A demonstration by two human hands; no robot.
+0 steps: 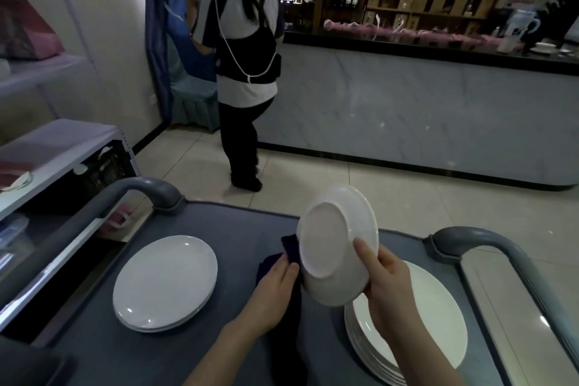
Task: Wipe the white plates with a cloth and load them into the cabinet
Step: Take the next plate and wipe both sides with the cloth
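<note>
The plate (336,244) you hold looks like smooth, glazed white ceramic. So do the left stack (164,282) and the near right stack (438,307), whose glossy faces catch small highlights. Your cloth (289,249) is dark, matt fabric. The cart top (219,229) is matt grey plastic, the floor tiles (376,197) shine, and the far counter front (407,122) is smooth and marble-patterned.

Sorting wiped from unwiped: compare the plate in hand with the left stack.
The held plate is tilted, underside to the camera, gripped by the right hand; the left stack lies flat, face up, on the cart. The held plate is single, with a dark cloth against it; the left stack is several, untouched. Both are white, round.
</note>
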